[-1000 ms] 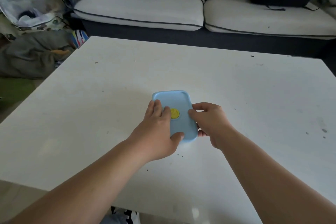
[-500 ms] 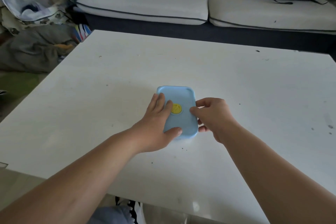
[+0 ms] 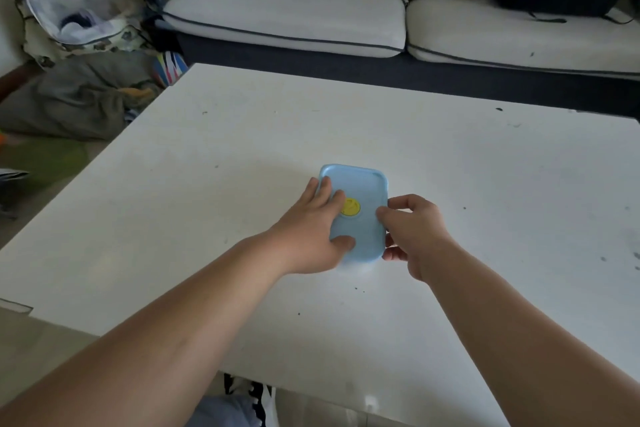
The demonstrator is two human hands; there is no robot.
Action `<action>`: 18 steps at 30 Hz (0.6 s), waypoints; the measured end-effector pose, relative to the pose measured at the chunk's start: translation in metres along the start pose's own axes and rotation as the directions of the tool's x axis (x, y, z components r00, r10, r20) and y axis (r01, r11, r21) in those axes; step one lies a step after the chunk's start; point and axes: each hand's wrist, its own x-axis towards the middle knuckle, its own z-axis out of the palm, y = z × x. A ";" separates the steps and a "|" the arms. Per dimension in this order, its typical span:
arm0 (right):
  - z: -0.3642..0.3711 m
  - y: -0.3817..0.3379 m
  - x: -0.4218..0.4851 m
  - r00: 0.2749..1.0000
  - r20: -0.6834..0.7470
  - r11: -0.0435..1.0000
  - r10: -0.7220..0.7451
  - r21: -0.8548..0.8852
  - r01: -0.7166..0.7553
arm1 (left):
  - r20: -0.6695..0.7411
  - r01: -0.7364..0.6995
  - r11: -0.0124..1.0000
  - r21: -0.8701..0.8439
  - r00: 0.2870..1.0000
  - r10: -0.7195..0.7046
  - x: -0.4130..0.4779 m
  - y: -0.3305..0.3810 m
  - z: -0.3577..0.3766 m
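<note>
**On the white table, a blue box under both hands**

Near the middle of the table (image 3: 214, 163), a little towards the person, the blue box (image 3: 365, 232) lies flat with its lid (image 3: 363, 184) up and a yellow button (image 3: 350, 207) at the lid's centre. The left hand (image 3: 308, 236) lies on the lid's left half, fingers straight and close together, thumb pressing the near end. The right hand (image 3: 412, 229) has its fingers curled at the right rim, thumb tip on top, pinching the edge. The box looks like light plastic, stiff in the body with a more pliable lid, and smooth enough to slide on the tabletop. Whether anything is inside cannot be told. The long rims seem the best places to take hold, one hand pressing down while the other works the edge. A sofa (image 3: 284, 21) stands beyond the table
</note>
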 end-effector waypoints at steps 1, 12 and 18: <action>0.001 0.001 0.001 1.000 -0.008 0.999 0.008 0.032 -0.008 | -0.005 0.006 1.000 0.031 1.000 -0.006 0.004 0.002 0.000; -0.002 -0.005 0.003 0.996 0.064 0.990 -0.069 -0.118 0.077 | -0.128 -0.071 0.978 0.196 0.987 0.098 0.017 0.013 0.018; -0.007 -0.008 0.005 0.989 0.140 0.989 -0.046 -0.133 0.065 | -0.088 -0.027 0.978 0.207 0.995 0.046 0.022 0.020 0.012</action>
